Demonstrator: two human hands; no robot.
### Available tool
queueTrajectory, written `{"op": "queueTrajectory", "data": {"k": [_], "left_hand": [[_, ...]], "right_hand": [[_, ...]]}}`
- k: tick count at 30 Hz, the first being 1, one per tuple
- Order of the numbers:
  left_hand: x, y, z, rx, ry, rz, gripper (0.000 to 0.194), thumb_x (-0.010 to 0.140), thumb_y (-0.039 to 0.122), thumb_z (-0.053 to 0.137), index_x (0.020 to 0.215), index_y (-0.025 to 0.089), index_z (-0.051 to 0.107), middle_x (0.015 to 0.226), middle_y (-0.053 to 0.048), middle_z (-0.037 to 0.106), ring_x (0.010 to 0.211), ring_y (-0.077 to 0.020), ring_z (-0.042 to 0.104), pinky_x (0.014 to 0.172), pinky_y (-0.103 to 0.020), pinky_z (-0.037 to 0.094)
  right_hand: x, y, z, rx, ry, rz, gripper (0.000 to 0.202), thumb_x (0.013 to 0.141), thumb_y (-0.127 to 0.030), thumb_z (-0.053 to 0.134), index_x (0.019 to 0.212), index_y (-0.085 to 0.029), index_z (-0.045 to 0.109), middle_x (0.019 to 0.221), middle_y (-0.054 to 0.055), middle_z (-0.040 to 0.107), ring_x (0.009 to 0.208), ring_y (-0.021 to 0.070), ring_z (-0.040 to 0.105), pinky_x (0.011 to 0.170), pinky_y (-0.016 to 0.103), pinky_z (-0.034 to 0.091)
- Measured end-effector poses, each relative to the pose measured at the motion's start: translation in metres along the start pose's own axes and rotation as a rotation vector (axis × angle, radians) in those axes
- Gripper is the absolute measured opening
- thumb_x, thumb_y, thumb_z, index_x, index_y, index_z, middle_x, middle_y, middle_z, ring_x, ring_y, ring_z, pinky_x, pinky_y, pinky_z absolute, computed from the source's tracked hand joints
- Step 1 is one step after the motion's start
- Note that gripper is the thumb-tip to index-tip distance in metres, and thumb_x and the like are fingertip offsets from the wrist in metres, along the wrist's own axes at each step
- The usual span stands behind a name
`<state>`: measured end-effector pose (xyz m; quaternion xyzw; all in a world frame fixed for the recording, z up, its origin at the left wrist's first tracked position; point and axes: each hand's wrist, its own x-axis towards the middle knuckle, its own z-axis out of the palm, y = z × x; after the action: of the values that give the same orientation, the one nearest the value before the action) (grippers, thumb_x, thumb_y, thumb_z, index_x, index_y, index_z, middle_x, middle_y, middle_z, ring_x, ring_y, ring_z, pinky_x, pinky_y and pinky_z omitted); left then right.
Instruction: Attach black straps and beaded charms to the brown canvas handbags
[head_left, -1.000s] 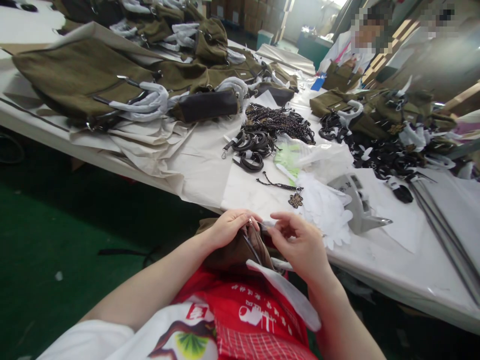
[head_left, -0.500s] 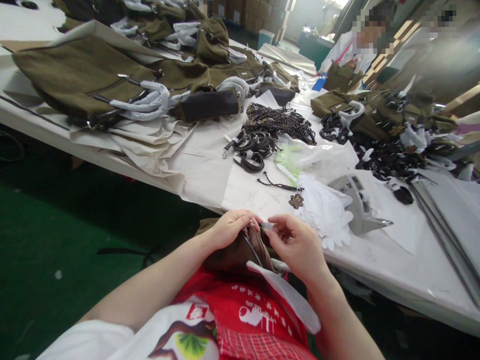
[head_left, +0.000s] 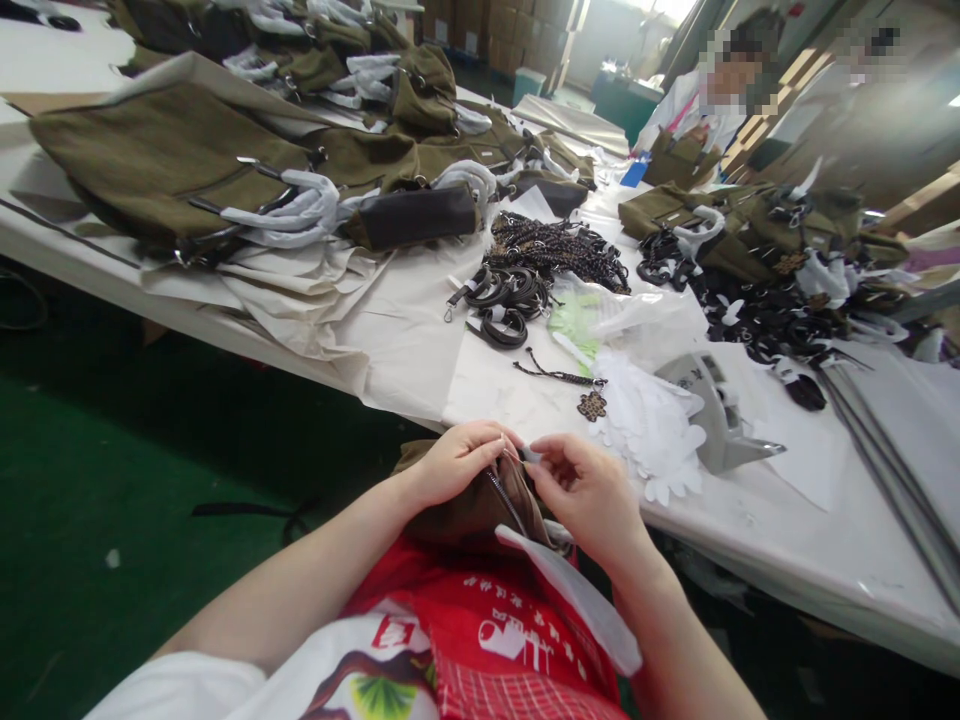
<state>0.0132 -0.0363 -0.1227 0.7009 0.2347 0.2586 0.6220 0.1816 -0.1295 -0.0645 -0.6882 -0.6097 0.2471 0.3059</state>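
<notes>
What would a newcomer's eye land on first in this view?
Probably the bright red apron at bottom centre, just below the left hand and right hand working at a brown zipped bag. Next, the olive bags with white-wrapped handles, heaped along the table's upper left.

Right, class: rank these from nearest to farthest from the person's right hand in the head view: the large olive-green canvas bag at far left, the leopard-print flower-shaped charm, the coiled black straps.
1. Leopard-print flower-shaped charm: just beyond the right hand.
2. Coiled black straps: farther off, to the hand's left.
3. Large olive-green canvas bag: farthest, at far left.
</notes>
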Motion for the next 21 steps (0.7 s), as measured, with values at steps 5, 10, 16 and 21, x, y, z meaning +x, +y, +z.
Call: {"op": "queueTrajectory", "data": {"k": [5,10,16,21], "left_hand": [[-0.001,0.0,0.003,0.12,0.108,0.055,0.026,0.091,0.032,0.053,0.089,0.016,0.074,0.098,-0.009,0.072,0.094,-0.0193,0.065,0.09,-0.03,0.048],[0.0,-0.006,0.003,0.103,0.254,0.016,0.032,0.093,0.036,0.05,0.086,0.015,0.073,0.092,-0.009,0.073,0.088,-0.019,0.066,0.085,-0.029,0.05],[0.007,-0.013,0.002,0.147,0.276,-0.012,0.035,0.093,0.039,0.048,0.083,0.016,0.073,0.085,-0.007,0.073,0.081,-0.0189,0.066,0.08,-0.03,0.051],[0.001,-0.007,0.003,0.407,0.442,0.107,0.031,0.096,0.033,0.044,0.09,0.022,0.072,0.102,-0.009,0.069,0.097,-0.0217,0.063,0.091,-0.035,0.049]], "right_hand": [[0.004,0.007,0.006,-0.11,-0.039,-0.022,0.011,0.083,-0.024,0.061,0.091,-0.021,0.068,0.07,-0.001,0.067,0.062,0.0137,0.06,0.059,0.025,0.045],[0.001,0.007,-0.002,-0.449,-0.118,-0.166,0.012,0.086,-0.021,0.059,0.083,-0.024,0.071,0.074,0.002,0.068,0.068,0.0176,0.062,0.061,0.029,0.043],[0.007,0.007,-0.008,-0.481,-0.014,-0.335,0.02,0.089,-0.018,0.054,0.076,-0.024,0.067,0.105,0.007,0.07,0.096,0.0242,0.061,0.082,0.037,0.047],[0.026,0.017,0.011,-0.15,0.129,-0.118,0.027,0.097,-0.022,0.036,0.087,-0.02,0.061,0.087,0.007,0.065,0.079,0.0196,0.061,0.073,0.033,0.049]]}}
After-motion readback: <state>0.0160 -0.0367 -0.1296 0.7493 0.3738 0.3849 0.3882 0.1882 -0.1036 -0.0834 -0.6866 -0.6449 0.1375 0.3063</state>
